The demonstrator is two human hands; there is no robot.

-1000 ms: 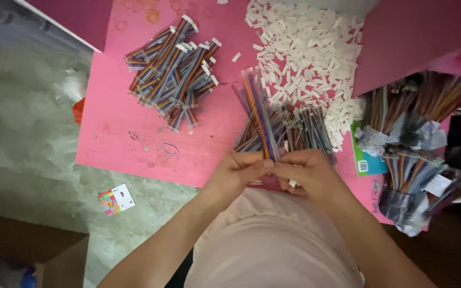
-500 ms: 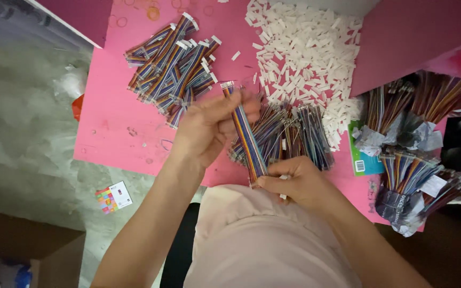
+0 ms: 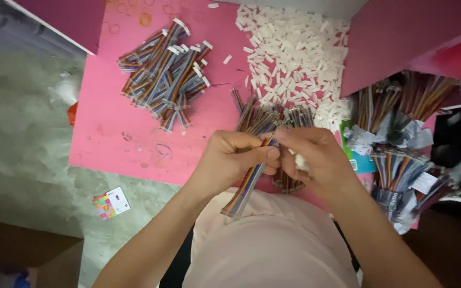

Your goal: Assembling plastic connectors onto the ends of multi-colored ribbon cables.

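My left hand [image 3: 230, 160] and my right hand [image 3: 316, 157] meet over the near edge of the pink table [image 3: 113, 133]. Both pinch one multicoloured ribbon cable [image 3: 246, 184] near its upper end; the cable hangs down and to the left toward my lap. A small white piece [image 3: 299, 160] shows in my right palm. Just behind my hands lies a loose bunch of the same cables [image 3: 265, 114]. A pile of finished cables with white ends [image 3: 164, 72] sits at the far left of the table.
A heap of small white plastic pieces [image 3: 294, 53] covers the far middle of the table. Bagged cable bundles [image 3: 401, 154] stand at the right. A small coloured card [image 3: 110, 201] lies on the grey floor, and a brown box [image 3: 28, 256] is at lower left.
My left hand reached out along the cable toward the far pile, then came back. Both hands now hold the cable together, and it hangs down toward my lap.
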